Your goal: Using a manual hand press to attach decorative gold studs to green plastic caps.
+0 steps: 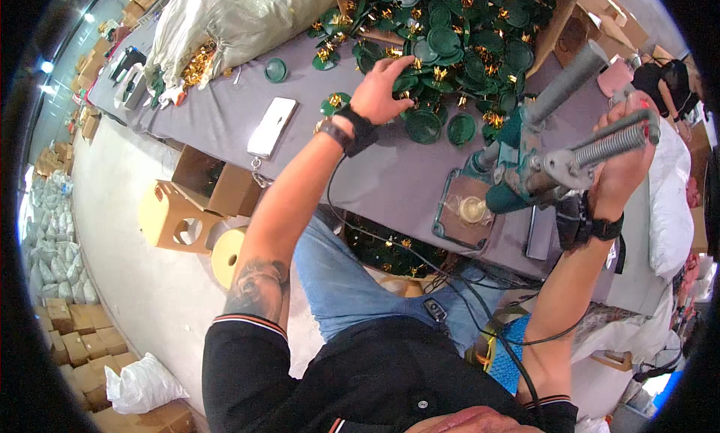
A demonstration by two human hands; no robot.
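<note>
My left hand (377, 94) reaches over the near edge of a pile of round green plastic discs (444, 41), many with gold-coloured metal clips. Its fingers are spread and nothing shows in them. At the right, my right hand (627, 170) is closed at the lever (637, 124) of a green hand press (508, 199), partly hidden behind the lever's coil spring (600, 149). Beside the press post, a small pale round piece (472, 209) sits on the press base (459, 240). Loose green discs lie nearest my left hand, including one flat disc (275, 70) farther left.
A white phone (272, 127) lies on the grey-covered table (210, 125). Behind it rest translucent sacks (266, 16). A cardboard box (553, 39) borders the pile. Cables cross by my lap. A yellow stool (171, 217) stands at the left; another person (667, 88) is at the far right.
</note>
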